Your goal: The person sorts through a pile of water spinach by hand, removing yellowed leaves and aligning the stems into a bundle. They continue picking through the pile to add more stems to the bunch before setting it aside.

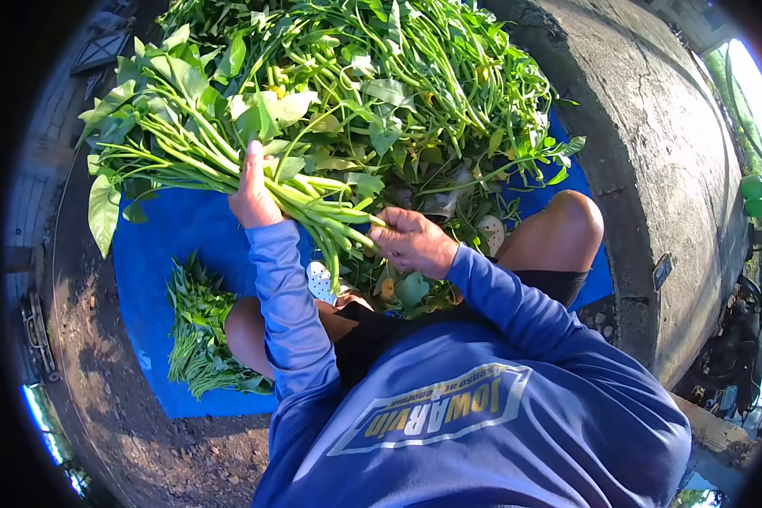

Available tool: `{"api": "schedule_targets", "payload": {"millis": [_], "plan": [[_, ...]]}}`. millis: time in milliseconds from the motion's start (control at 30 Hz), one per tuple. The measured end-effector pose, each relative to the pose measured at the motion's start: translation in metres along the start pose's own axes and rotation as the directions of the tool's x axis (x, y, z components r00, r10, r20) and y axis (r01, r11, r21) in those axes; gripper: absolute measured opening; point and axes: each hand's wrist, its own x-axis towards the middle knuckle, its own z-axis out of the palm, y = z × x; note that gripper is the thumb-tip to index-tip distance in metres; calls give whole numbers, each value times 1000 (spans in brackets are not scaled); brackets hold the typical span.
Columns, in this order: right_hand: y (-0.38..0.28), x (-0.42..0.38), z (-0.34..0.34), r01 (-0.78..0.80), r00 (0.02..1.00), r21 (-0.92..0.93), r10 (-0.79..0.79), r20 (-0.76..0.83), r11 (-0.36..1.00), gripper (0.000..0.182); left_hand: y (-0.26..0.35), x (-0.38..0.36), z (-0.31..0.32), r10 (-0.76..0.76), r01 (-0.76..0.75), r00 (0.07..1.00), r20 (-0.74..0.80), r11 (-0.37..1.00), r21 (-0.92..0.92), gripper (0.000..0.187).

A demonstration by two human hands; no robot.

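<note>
I see the left hand (254, 201) clasping a leafy bunch (201, 154), the right hand (416, 244) pinching its stem ends — one small pile (201, 330) set aside, a big heap (423, 72) unbunched.

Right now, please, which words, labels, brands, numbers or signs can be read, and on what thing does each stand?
"JoWARvin", large and upside down, on the blue shirt.
"at Lenorma", smaller, same shirt; the word before it is too unclear.
I can read no other text.
</note>
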Motion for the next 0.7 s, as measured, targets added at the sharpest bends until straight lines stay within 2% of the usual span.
{"api": "schedule_targets", "payload": {"millis": [33,67,100,167,200,233,267,300,333,367,400,433,467,500,533,567,633,700], "plan": [[9,-8,1,15,1000,-175,-20,-24,984,24,10,-6,5,-49,48,999,-4,999,-19,34],[48,-3,-12,217,967,-551,-254,10,806,28,16,-1,2,-117,117,993,9,991,-59,34],[68,-8,-21,68,994,-624,-106,-25,779,31,27,3,0,-164,166,986,37,985,-48,32],[56,-23,-37,26,999,-933,25,37,359,32,44,2,2,-143,147,987,71,988,-53,32],[28,-20,-50,103,993,-926,-96,72,363,30,46,5,-8,-163,164,980,116,986,4,33],[-15,-11,-65,179,970,-916,-217,105,359,28,43,8,-12,-161,166,979,124,986,-26,34],[-53,-1,-78,170,901,-790,-418,-118,589,29,45,4,-13,-165,166,977,137,986,-1,39],[-89,11,-94,58,851,-547,-328,-410,835,25,47,0,-15,-168,166,975,148,986,25,44],[-110,37,-122,74,582,-779,-661,-474,623,27,51,-7,-7,-171,170,977,125,985,17,45],[-125,58,-145,-1,402,-818,-749,-526,575,39,57,-9,-1,-168,166,976,140,986,26,44],[-140,78,-169,-84,445,-745,-645,-622,661,63,64,-9,5,-161,158,974,156,987,32,43],[-132,118,-214,-178,515,-778,-616,-596,603,109,71,-9,10,-150,146,974,170,989,34,43],[-126,136,-223,-266,635,-786,-512,-579,558,128,82,-4,18,-158,157,963,217,987,22,42],[-126,149,-221,-348,733,-793,-382,-562,500,148,89,3,25,-154,150,971,181,988,39,43],[-130,147,-209,-442,772,-803,-287,-567,400,163,99,7,29,-150,141,971,184,988,61,40],[-132,142,-198,-476,728,-796,-341,-595,373,155,106,12,33,-151,137,972,183,987,86,38],[-131,143,-223,-317,749,-801,-383,-540,508,144,112,30,20,-193,160,955,227,975,154,39],[-132,151,-242,-278,768,-825,-401,-499,492,133,112,35,11,-185,150,965,188,972,182,40]]}}
